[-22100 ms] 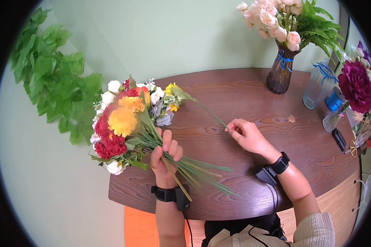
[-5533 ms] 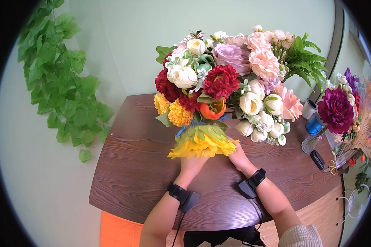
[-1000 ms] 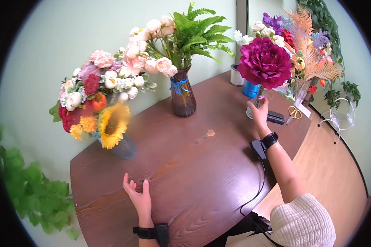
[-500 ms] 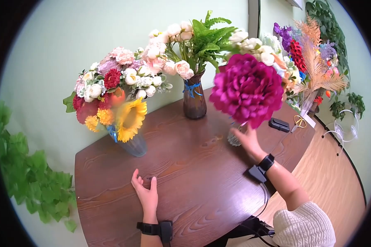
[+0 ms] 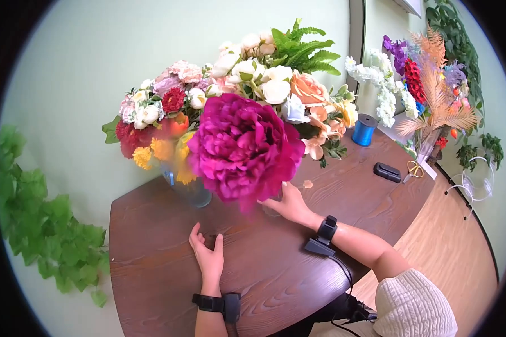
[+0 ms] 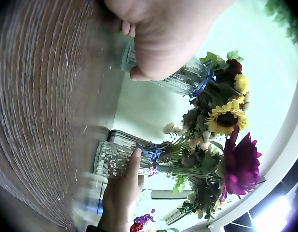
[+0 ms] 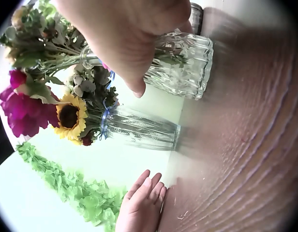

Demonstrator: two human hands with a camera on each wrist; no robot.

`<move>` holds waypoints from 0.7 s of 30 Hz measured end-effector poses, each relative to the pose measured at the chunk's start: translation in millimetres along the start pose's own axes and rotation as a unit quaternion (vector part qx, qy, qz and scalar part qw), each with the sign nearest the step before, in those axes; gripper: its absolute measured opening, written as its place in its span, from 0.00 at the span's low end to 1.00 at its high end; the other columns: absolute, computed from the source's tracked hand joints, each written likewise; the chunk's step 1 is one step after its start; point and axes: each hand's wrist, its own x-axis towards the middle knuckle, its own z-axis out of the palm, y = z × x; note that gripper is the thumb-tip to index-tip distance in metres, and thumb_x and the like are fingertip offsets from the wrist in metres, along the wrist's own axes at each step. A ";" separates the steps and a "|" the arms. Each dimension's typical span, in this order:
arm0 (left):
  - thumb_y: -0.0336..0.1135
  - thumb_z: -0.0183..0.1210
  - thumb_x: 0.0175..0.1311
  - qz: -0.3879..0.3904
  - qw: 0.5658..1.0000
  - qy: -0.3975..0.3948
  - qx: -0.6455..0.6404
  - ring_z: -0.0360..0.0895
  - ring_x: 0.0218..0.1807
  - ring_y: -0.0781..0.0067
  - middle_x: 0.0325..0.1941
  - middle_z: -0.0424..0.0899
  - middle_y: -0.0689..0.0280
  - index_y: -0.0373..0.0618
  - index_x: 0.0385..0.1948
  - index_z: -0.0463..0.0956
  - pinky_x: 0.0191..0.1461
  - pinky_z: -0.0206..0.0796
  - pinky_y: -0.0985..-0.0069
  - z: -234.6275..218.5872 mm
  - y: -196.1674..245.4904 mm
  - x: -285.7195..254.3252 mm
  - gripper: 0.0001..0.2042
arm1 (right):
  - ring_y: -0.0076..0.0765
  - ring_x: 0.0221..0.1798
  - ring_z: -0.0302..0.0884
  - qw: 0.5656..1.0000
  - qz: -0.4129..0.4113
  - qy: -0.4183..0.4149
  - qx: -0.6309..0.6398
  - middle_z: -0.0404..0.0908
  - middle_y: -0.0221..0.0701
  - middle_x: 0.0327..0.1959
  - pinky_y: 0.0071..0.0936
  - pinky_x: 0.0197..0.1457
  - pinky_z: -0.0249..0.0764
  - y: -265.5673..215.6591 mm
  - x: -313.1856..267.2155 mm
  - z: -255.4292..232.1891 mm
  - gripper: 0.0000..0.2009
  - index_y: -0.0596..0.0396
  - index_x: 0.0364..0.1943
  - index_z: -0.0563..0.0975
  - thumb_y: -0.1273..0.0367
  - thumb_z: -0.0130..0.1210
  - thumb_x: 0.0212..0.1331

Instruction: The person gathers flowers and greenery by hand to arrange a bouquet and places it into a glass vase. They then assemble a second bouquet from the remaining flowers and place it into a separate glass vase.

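Note:
My right hand [image 5: 287, 201] grips a clear ribbed glass vase [image 7: 184, 67] near its neck, by the table's middle. The vase carries a bouquet with a big magenta peony [image 5: 243, 147] that hides most of the glass in the head view. The left wrist view shows the same vase [image 6: 117, 157] with the right hand [image 6: 122, 193] around it. My left hand [image 5: 208, 255] lies flat and open on the brown wooden table [image 5: 152, 281], holding nothing. Just behind it stands a second glass vase [image 5: 195, 194] tied with blue ribbon, holding a mixed bouquet [image 5: 152, 115] with a sunflower [image 7: 70, 116].
Pale roses and fern fronds [image 5: 298, 48] rise behind the peony. A blue ribbon spool [image 5: 365, 129], a black object [image 5: 387, 172] and scissors [image 5: 414, 167] lie at the table's right. Another arrangement [image 5: 433, 78] stands far right. Green ivy [image 5: 34, 213] hangs left.
My right hand has brought the peony vase from the table's far right to the middle, next to the sunflower vase. The left hand has stayed flat on the table.

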 end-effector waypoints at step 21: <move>0.31 0.57 0.53 0.006 1.000 0.002 0.001 0.60 0.57 0.57 0.57 0.58 0.55 0.42 0.55 0.57 0.61 0.52 0.66 1.1 3.4 -0.1 0.27 | 0.27 0.35 0.71 0.977 0.042 0.154 0.140 0.74 0.30 0.33 0.26 0.39 0.69 -51.3 4.4 -43.4 0.21 0.59 0.44 0.67 0.67 0.61 0.45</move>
